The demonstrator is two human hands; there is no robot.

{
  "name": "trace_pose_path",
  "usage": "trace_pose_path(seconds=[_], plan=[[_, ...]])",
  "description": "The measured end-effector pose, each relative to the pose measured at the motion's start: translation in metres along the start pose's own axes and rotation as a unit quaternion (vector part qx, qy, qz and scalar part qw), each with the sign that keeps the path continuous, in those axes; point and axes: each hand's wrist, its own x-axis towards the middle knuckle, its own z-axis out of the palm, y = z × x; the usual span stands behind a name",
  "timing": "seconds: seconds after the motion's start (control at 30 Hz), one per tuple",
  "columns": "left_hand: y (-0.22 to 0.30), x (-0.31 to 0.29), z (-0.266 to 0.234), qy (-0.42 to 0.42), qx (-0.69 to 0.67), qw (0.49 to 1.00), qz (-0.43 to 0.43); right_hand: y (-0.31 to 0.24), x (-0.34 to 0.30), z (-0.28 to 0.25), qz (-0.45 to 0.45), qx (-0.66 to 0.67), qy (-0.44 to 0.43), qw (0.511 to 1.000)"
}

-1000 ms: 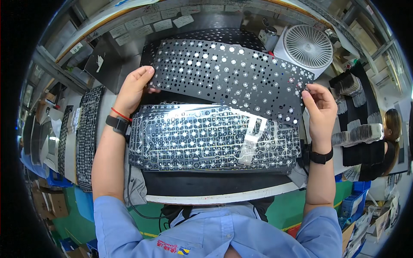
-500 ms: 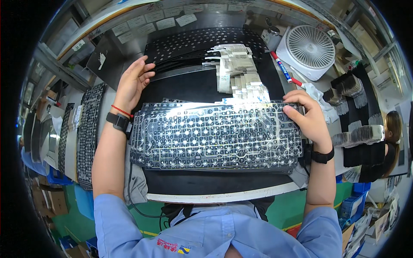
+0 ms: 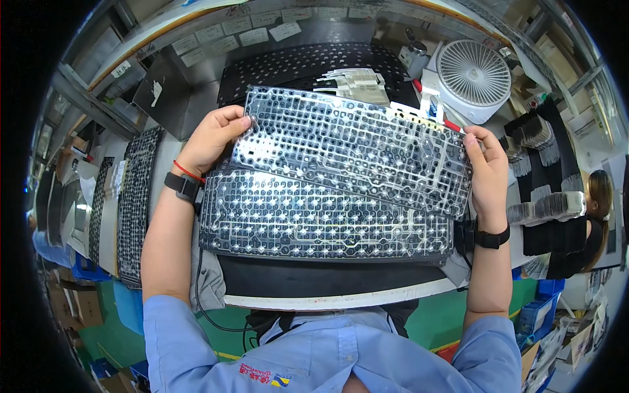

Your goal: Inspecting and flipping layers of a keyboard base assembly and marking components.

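Note:
A clear keyboard membrane sheet (image 3: 354,150) with printed traces is lifted and tilted, its left end farther from me than its right. My left hand (image 3: 216,135) pinches its left edge near the far corner. At the far right corner my right hand (image 3: 486,164) grips the sheet between thumb and fingers. A strip of pale tabs (image 3: 409,112) sticks out along the sheet's far edge. Beneath it lies a stack of similar keyboard membranes (image 3: 314,229) on the black work surface, its far right part covered by the raised sheet.
A white fan (image 3: 473,73) stands at the far right, with a red marker (image 3: 453,126) in front. Black perforated sheets (image 3: 288,65) lie at the back. More membranes with tails (image 3: 547,206) are piled on the right, and patterned sheets (image 3: 137,203) lie on the left.
My left hand has closed on the top membrane sheet, and my right hand now grips its other end. The sheet has risen off the stack, moved away from me and tilted.

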Motion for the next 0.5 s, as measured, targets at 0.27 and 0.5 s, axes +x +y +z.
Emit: trace_pose_path(seconds=[0.27, 0.5], plan=[[-0.001, 0.002, 0.002, 0.087, -0.081, 0.993, 0.020, 0.007, 0.002, -0.008, 0.009, 0.041, -0.043, 0.998], [-0.005, 0.002, -0.005, 0.073, -0.051, 0.995, 0.036, 0.004, 0.001, -0.005, -0.001, 0.063, -0.030, 0.998]])
